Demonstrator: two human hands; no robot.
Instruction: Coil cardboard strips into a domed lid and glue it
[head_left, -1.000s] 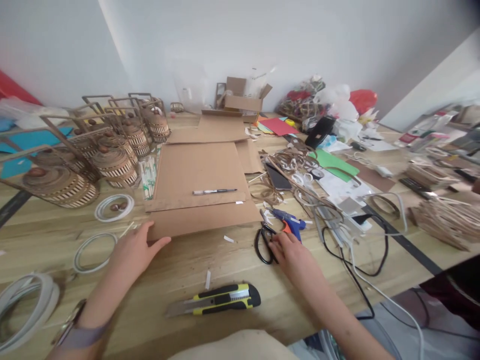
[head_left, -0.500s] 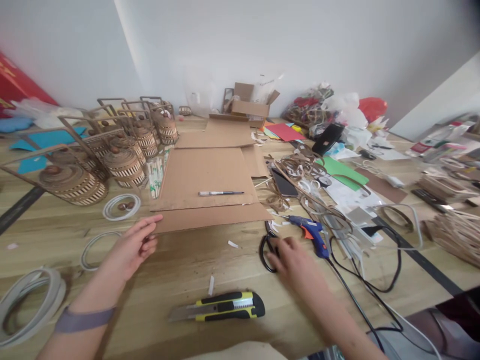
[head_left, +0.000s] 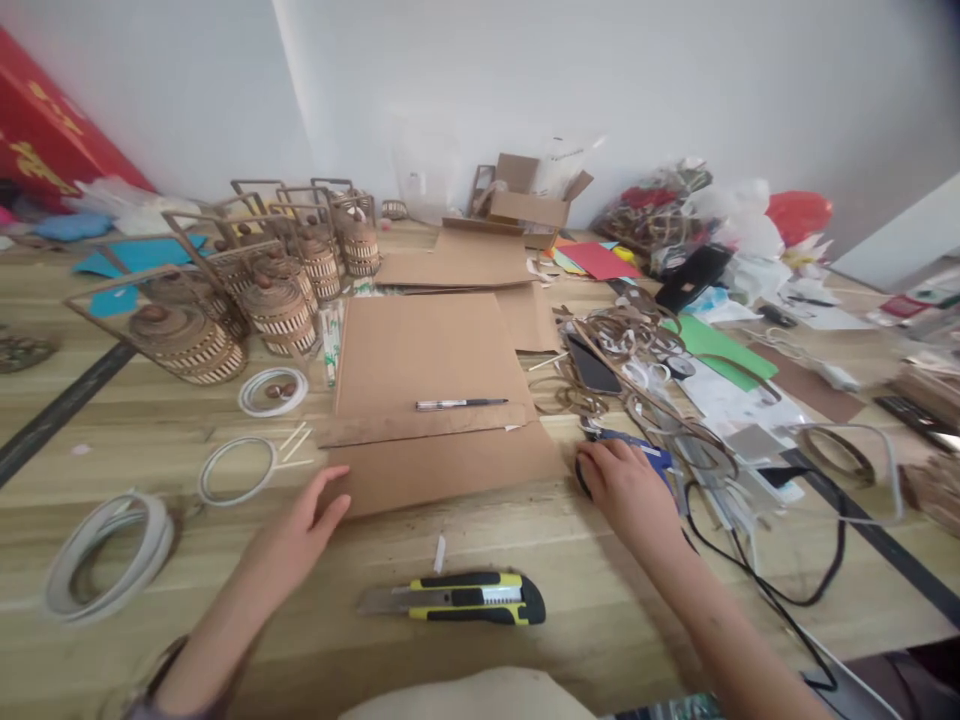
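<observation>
A flat piece of brown cardboard lies in front of me, with a ballpoint pen across it and a front flap spread toward me. My left hand is at the flap's front left corner, thumb and index finger apart; whether they touch it I cannot tell. Right of the flap, my right hand is closed over black-handled scissors, mostly hidden beneath it. Just behind that hand sits a blue glue gun, partly covered. A yellow and black utility knife with its blade out lies nearest me.
Several lidded woven baskets with tall handles stand at the left. White coils lie before them. On the right are a phone, tangled brown strips, green paper and black cables. An open carton stands behind.
My right hand has shifted right with the scissors, toward the glue gun. The cardboard's front flap now extends farther toward me. My left hand's thumb and index finger have spread apart. The view has shifted.
</observation>
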